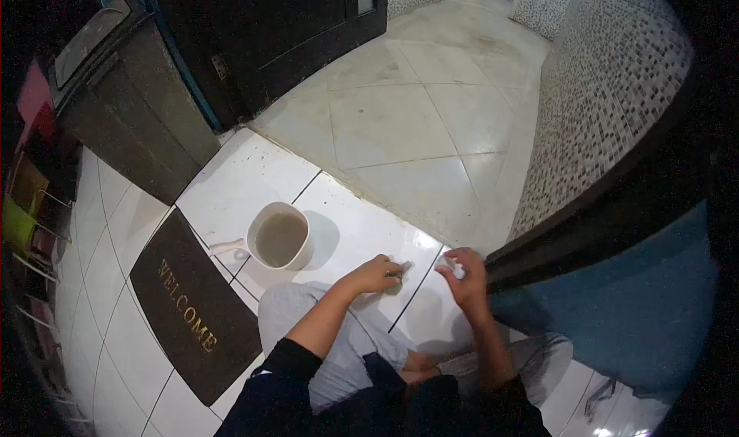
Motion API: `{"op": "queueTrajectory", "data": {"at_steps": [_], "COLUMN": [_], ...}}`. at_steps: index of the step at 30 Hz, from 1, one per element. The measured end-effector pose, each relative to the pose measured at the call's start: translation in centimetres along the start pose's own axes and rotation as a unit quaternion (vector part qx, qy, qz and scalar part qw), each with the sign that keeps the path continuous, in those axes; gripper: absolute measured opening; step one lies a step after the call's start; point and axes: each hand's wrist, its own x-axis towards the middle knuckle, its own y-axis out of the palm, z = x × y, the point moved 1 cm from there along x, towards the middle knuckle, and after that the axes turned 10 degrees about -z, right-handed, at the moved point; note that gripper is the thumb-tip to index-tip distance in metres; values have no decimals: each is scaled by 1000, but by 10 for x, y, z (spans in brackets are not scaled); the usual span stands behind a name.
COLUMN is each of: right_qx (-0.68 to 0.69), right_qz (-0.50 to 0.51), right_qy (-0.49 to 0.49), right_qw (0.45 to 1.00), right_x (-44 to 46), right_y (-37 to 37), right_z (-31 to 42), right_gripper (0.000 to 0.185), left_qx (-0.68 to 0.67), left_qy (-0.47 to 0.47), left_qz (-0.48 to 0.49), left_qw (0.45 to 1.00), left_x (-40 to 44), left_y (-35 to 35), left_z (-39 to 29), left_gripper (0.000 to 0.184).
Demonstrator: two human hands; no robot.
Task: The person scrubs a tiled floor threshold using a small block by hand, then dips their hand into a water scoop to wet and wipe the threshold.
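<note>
My left hand (377,274) is low over the white floor tiles, its fingers curled round a small greyish thing that I cannot make out. To its right, my right hand (466,277) is closed round a small white object (459,271), close to the dark door frame. A white dipper (306,246) with a handle stands on the tiles left of my hands and holds cloudy greyish water (281,238).
A dark WELCOME mat (192,306) lies on the left. Behind it stands a grey-brown cabinet (138,106) by a dark door (285,29). Beige floor tiles (392,121) stretch ahead beside a mosaic wall (600,91). A blue surface (616,291) is at the right.
</note>
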Motion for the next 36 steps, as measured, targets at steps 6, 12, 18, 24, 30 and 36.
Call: {"op": "queueTrajectory", "data": {"at_steps": [6, 12, 18, 24, 30, 36], "right_qx": [-107, -139, -153, -182, -200, -172], "right_qz": [57, 68, 78, 91, 59, 68], "right_qy": [-29, -36, -41, -48, -65, -42], "right_qw": [992, 987, 984, 978, 976, 982], "right_x": [-8, 6, 65, 52, 58, 71], "right_y": [84, 113, 170, 147, 165, 177], "right_z": [-64, -78, -82, -88, -93, -80], "right_gripper": [25, 24, 22, 24, 23, 21], "left_qx": [26, -189, -316, -369, -366, -378], "left_qy": [-134, -201, -260, -293, -240, -257], "left_qz": [-171, -377, -408, -382, -390, -382], "left_qw": [976, 884, 816, 795, 810, 803], "left_x": [41, 65, 72, 73, 80, 75], "left_y": [-47, -62, -55, -47, -34, -41], "left_z": [27, 35, 54, 55, 56, 57], "left_gripper": [22, 19, 17, 17, 15, 15]}}
